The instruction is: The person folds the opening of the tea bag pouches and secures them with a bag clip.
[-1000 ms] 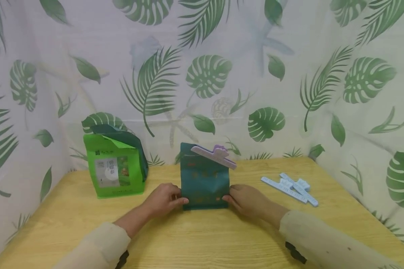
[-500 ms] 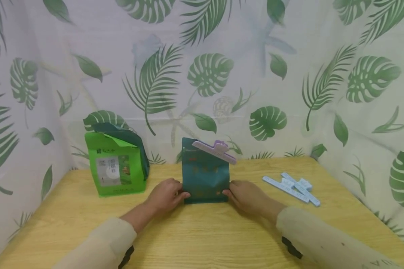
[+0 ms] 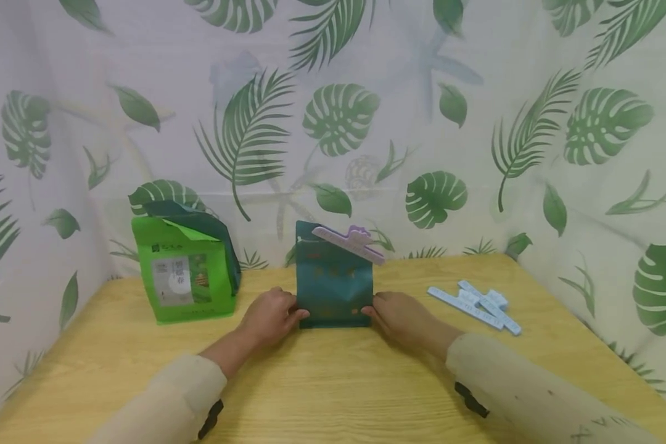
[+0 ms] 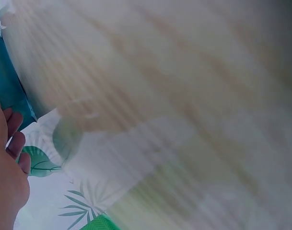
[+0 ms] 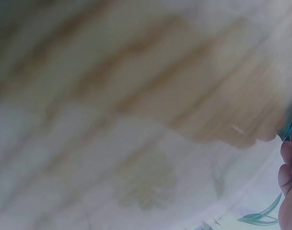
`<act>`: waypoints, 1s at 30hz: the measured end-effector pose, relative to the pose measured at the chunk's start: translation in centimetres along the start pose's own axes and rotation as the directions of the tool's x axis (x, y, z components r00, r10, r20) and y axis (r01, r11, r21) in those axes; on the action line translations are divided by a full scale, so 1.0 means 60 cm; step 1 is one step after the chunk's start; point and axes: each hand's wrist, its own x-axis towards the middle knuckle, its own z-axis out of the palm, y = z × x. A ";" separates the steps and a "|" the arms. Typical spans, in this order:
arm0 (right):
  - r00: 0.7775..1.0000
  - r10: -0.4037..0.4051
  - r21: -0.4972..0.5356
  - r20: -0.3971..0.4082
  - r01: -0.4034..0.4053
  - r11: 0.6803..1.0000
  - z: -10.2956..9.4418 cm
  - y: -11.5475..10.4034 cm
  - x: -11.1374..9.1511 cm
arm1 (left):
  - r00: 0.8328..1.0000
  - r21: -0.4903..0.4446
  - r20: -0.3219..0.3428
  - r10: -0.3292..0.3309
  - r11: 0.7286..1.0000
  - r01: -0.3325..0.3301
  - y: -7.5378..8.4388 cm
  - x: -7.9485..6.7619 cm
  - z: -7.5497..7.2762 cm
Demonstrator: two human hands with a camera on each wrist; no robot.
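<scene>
A dark teal pouch bag (image 3: 335,287) stands upright at the middle of the table in the head view. Across its top corner a purple sealing clip (image 3: 348,242) sits at a slant, lower on the right. My left hand (image 3: 269,317) holds the bag's lower left side, thumb on the front. At the lower right side my right hand (image 3: 405,317) grips it the same way. In the left wrist view, the teal bag (image 4: 6,76) shows at the left edge above curled fingers (image 4: 16,143). Only a sliver of bag and some fingertips (image 5: 287,153) appear in the right wrist view.
A bright green pouch bag (image 3: 191,271) stands at the left, with another dark teal bag (image 3: 230,246) partly hidden behind it. Two light blue sealing clips (image 3: 474,305) lie crossed on the wooden table (image 3: 333,388) at right. A leaf-patterned cloth (image 3: 388,135) hangs behind.
Both hands have shifted the clipped bag a little away from me, toward the back of the table. The hold on it is unchanged. The head view has also shifted slightly.
</scene>
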 end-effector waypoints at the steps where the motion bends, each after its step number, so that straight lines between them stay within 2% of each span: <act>1: 1.000 0.000 0.000 0.001 0.000 1.000 0.001 0.000 0.002 | 1.000 0.001 -0.001 -0.009 1.000 0.009 0.000 0.000 0.000; 6: 1.000 -0.015 -0.037 -0.004 0.015 0.999 0.007 0.003 0.008 | 1.000 0.007 0.003 -0.028 1.000 0.028 0.001 0.001 0.002; 12: 1.000 0.017 -0.016 -0.003 -0.017 1.000 0.011 0.008 0.010 | 0.998 -0.007 0.041 -0.053 0.999 0.053 0.001 0.006 0.009; 19: 1.000 0.011 -0.025 0.003 -0.011 1.000 0.014 0.009 0.022 | 0.997 -0.001 0.017 -0.071 0.998 0.071 -0.004 0.006 0.008; 26: 1.000 0.000 -0.048 -0.010 0.000 0.999 0.014 0.009 0.029 | 1.000 0.120 -0.025 -0.018 0.993 0.021 -0.007 0.010 0.014; 30: 1.000 0.008 -0.064 -0.020 -0.009 0.998 0.013 0.010 0.030 | 1.000 0.162 -0.009 -0.025 0.986 0.026 -0.005 0.013 0.017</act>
